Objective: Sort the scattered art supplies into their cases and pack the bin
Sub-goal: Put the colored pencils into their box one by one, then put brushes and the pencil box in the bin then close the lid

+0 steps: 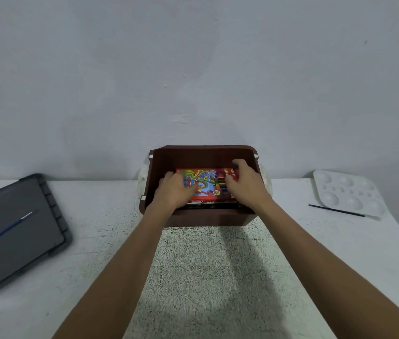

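Red box, part-hidden in bin; fingers of left hand, right hand grip it.

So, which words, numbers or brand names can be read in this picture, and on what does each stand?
Colourful box in the brown bin, lid title: too blurred to read.
Round yellow badge on its lid: too small to read.
Black print just below its near edge: blurred, unreadable.
Nothing else shows any text.

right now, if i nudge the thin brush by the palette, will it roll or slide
Likely rolls: the brush is a thin, round-looking stick lying flat on the table. Probably light, so a touch shifts it. The palette close beside it may block it.
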